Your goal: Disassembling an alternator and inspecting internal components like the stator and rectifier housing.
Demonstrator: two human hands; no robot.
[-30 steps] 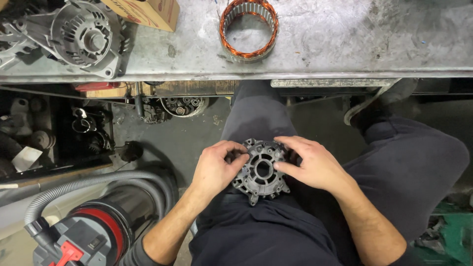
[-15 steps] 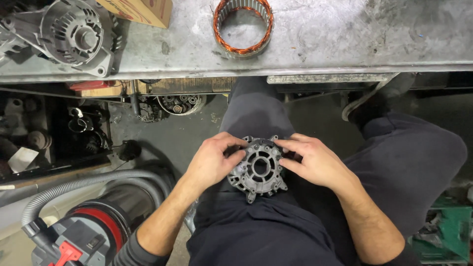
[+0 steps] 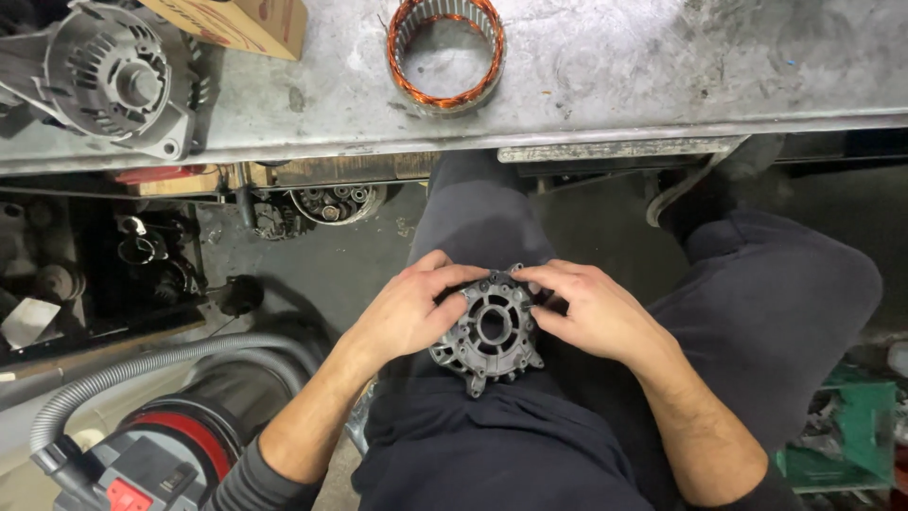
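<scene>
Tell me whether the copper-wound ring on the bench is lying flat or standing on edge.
Lying flat: the ring shows its round opening facing up.

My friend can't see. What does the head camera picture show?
Two bare hands, left hand and right hand, hold a round grey metal housing on the person's lap. Above it, a scratched metal workbench carries a copper-wound ring and an alternator.

A round grey cast-metal housing (image 3: 492, 328) is held on the lap between the left hand (image 3: 409, 310) and the right hand (image 3: 588, 310). Its rim is gripped by fingertips (image 3: 526, 274) on both sides. Beyond the fingers, a copper-wound stator ring (image 3: 445, 49) is seen on the metal bench (image 3: 643, 66).
</scene>
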